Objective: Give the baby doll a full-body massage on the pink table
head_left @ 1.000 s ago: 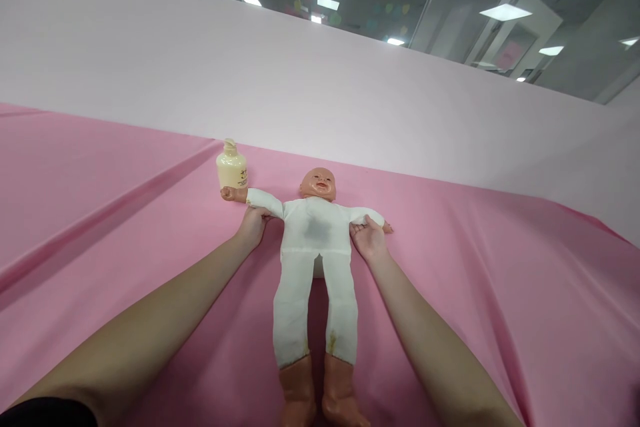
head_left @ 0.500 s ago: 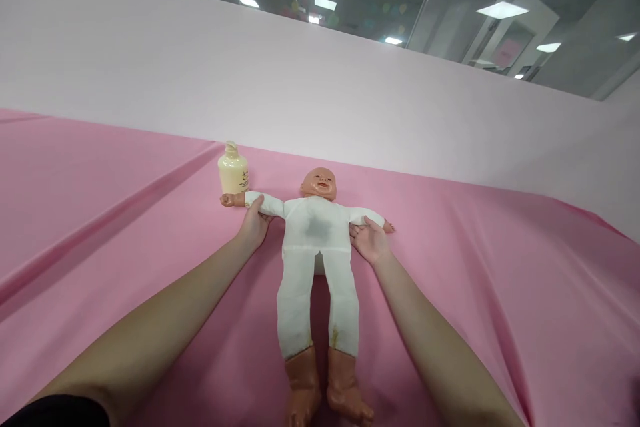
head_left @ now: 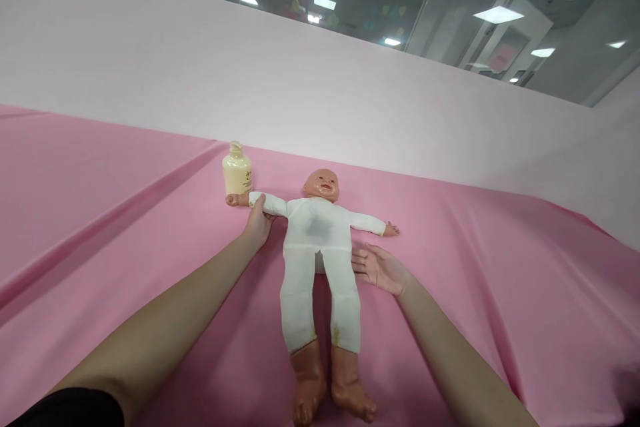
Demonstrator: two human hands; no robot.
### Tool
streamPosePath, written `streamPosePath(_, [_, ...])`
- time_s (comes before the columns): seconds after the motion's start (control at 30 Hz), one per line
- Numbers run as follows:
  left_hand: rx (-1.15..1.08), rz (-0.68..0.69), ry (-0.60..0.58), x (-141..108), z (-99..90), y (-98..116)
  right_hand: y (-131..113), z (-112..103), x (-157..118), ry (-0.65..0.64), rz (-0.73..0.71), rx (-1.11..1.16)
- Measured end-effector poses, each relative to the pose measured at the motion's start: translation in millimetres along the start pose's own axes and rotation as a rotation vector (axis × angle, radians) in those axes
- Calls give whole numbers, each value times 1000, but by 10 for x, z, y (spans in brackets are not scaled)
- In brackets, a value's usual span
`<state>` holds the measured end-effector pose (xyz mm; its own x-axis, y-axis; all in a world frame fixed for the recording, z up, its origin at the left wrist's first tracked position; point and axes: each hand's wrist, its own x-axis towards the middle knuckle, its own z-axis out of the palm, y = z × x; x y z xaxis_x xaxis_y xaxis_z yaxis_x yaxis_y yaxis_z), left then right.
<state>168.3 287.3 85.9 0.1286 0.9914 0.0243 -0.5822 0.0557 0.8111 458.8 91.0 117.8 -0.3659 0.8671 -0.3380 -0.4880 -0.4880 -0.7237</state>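
Both hands, seen from the head camera, are well apart, on either side of the doll [head_left: 318, 230]. Left hand [head_left: 259, 223] has its thumb laid over the white sleeve [head_left: 275, 204] on its side and its fingers passing underneath, so it appears to clasp that arm lightly. Right hand [head_left: 383, 268] is spread palm up and grips nothing, its fingers pointing in at the doll's hip; whether the fingertips touch the cloth or slip beneath it, I cannot tell.

What has changed is on the right: half a second ago that hand was up at the doll's other arm [head_left: 369, 222], thumb against the sleeve, and it has since dropped to hip level. That arm now lies outstretched and untouched, which I take to mean that the doll is held from one side only. The left hand's hold matches the one half a second ago.

The doll lies on its back on the pink sheet [head_left: 100, 213], between the two forearms, its head beyond the hands and its bare feet toward the wearer. A pale yellow bottle [head_left: 237, 172] stands upright just behind the doll's fist on the left-hand side, and whether they touch is unclear
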Motion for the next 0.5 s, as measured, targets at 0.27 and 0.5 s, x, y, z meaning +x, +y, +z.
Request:
streamPosePath(0.27, [1, -8, 40, 21, -25, -18, 84, 180, -77, -314, 354, -245])
streamPosePath(0.5, [17, 36, -1, -29, -9, -4, 226, 242, -33, -590, 441, -384])
